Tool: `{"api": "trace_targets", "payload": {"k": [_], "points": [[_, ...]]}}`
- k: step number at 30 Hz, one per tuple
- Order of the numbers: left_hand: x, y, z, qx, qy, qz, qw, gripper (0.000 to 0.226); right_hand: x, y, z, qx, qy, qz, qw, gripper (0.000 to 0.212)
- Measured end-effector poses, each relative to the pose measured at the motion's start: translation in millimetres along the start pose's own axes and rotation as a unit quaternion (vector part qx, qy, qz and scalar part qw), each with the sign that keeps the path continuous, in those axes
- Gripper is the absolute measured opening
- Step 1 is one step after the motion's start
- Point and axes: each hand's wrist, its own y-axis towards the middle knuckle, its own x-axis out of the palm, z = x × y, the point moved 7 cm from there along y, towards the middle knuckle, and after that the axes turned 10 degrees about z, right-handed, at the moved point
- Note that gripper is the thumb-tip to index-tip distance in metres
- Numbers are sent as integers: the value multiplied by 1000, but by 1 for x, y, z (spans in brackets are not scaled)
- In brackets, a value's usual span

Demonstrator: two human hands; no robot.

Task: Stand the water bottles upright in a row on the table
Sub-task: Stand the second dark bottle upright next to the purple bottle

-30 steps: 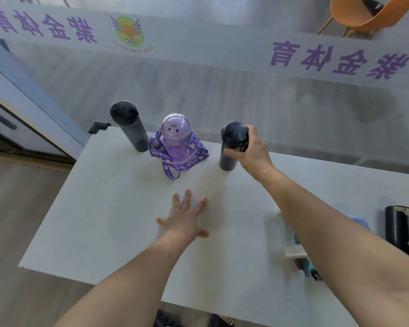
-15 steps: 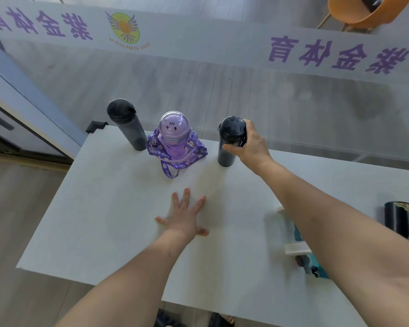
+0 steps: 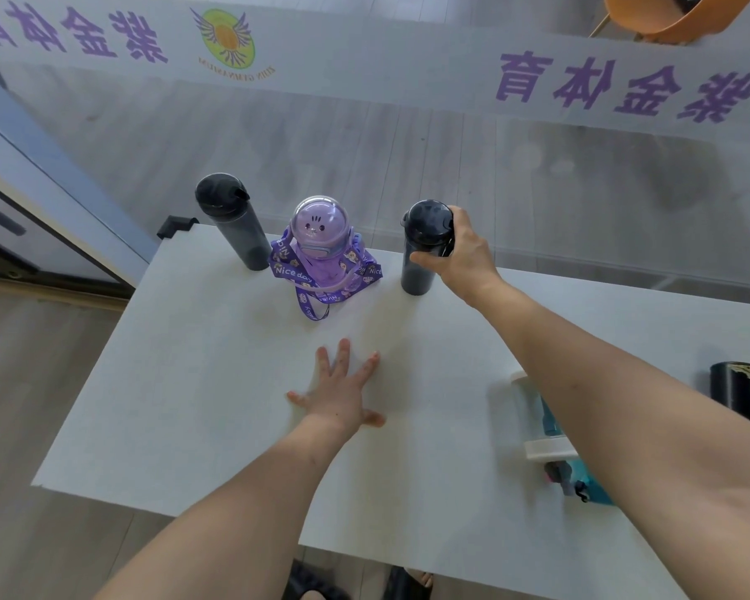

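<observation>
Little is changed from the earlier frames: the right hand is still wrapped around the cap end of the same dark bottle, the left hand is still laid flat in the same spot, and the three standing bottles are kept in their places. Only the view is shifted slightly.

The dark bottle is stood upright near the far edge of the white table, its long axis vertical and its cap pointing up; its base appears to rest on the tabletop. It is gripped at the top from the right side, with the thumb on the near face and the fingers curled behind the cap.

To its left, the purple bottle with a domed clear lid is stood upright, a printed purple strap draped around it and trailing toward the near side. Farther left, a second dark bottle is stood upright beside the table's far left corner. The three are set in a line along the far edge, apart from one another.

The left hand is pressed palm down on the table's middle, fingers spread, holding nothing.

At the right, a clear bottle with a white band is partly hidden under the right forearm and appears to lie on its side, its long axis running near to far. A black cylinder is seen at the far right edge of the view.
</observation>
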Motion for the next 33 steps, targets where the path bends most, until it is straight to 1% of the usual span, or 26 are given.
{"api": "trace_targets", "payload": {"k": [4,10,12,14,17,18,19,21,24,27,30,33], "points": [[1,0,-1,0,0,-1,1000,112,-2,3,-1,3,-16,-13,1000,81],[2,2,-1,-1,-5,-3,1000,112,-7,7,-5,3,-12,-18,1000,78],[2,2,-2,-1,-3,-4,1000,113,-9,8,-2,2,-18,-14,1000,80],[2,2,-2,0,-1,-2,1000,113,-9,7,2,3,-24,-14,1000,89],[2,2,-2,2,2,1,1000,113,-15,3,9,25,-5,-19,999,116],[2,2,-2,2,2,0,1000,113,-20,0,12,33,1,-18,999,121],[2,1,-2,2,2,-1,1000,113,-26,-5,15,36,-1,-16,999,122],[2,1,-2,3,1,-1,1000,113,-40,-19,21,30,-15,-7,999,110],[2,1,-3,5,0,4,1000,113,-65,-52,27,9,-16,21,1000,80],[1,0,-3,8,11,5,1000,113,-85,-93,39,-24,-81,-8,996,54],[-3,-2,0,8,27,5,1000,112,-104,-139,57,-42,-156,-45,986,40],[-1,-10,12,23,35,-8,999,108,-122,-182,73,-49,-208,-43,976,38]]}}
